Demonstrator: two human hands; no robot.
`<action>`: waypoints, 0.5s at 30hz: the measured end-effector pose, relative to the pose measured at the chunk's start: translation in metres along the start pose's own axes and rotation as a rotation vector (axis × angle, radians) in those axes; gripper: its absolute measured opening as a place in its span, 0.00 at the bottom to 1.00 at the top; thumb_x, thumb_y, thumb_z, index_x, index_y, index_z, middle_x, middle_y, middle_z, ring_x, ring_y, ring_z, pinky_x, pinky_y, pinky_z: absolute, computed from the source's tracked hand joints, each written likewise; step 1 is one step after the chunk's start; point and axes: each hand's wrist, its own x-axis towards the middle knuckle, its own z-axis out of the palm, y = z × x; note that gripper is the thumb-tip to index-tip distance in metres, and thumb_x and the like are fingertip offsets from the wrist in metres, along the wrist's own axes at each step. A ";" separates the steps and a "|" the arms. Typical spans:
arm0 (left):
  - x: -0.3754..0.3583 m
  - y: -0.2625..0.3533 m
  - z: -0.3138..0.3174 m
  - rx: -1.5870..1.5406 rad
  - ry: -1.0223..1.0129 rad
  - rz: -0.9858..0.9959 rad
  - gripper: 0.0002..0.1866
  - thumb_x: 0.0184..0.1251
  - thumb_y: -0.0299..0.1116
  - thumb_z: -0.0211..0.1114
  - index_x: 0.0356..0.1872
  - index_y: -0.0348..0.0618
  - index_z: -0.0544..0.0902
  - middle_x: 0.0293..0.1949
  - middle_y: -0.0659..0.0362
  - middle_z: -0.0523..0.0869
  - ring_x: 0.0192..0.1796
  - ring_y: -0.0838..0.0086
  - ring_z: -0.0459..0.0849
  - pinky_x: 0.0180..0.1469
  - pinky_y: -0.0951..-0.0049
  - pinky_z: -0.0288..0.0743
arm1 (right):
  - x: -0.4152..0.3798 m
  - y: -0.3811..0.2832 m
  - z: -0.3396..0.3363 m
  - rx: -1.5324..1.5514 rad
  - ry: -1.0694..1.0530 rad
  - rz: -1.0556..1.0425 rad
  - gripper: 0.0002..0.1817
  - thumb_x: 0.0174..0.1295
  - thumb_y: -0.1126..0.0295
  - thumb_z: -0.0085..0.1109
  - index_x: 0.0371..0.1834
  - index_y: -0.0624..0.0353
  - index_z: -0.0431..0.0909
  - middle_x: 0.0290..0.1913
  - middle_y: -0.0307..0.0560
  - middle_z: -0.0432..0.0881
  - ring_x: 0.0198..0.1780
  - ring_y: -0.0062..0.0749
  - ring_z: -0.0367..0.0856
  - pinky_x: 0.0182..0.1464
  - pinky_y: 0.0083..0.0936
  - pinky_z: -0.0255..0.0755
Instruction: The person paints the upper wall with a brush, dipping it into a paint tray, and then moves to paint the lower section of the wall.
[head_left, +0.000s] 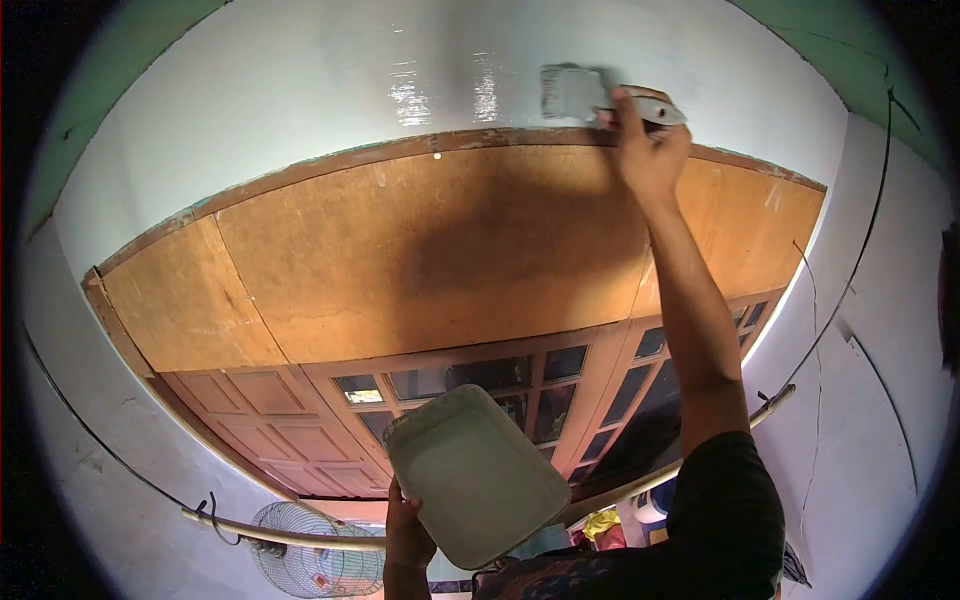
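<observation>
My right hand (650, 150) is raised high and closed around the handle of a wide paintbrush (574, 92). The bristles point left and lie against the white upper wall (300, 120), just above a brown wooden strip (380, 151). Wet, shiny streaks show on the wall left of the brush. Lower down, my left hand (408, 530) grips the left edge of a shallow rectangular tray (402, 425), which holds pale grey-white paint. Part of that hand's grip is hidden beneath the tray.
Orange-brown wooden panels (330, 250) span the wall below the strip, above a pinkish door (275, 395) and glass-paned windows (560, 365). A pole (300, 532) hangs from dark cords, and a wire birdcage (325, 565) is at lower left. Green ceiling (840, 40) borders the top corners.
</observation>
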 end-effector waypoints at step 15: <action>-0.005 0.003 0.012 -0.039 -0.005 0.011 0.41 0.61 0.40 0.73 0.73 0.40 0.65 0.65 0.50 0.77 0.65 0.54 0.80 0.65 0.51 0.80 | 0.010 0.009 -0.047 -0.036 0.063 0.009 0.09 0.72 0.72 0.67 0.45 0.70 0.83 0.38 0.48 0.89 0.35 0.29 0.90 0.41 0.26 0.87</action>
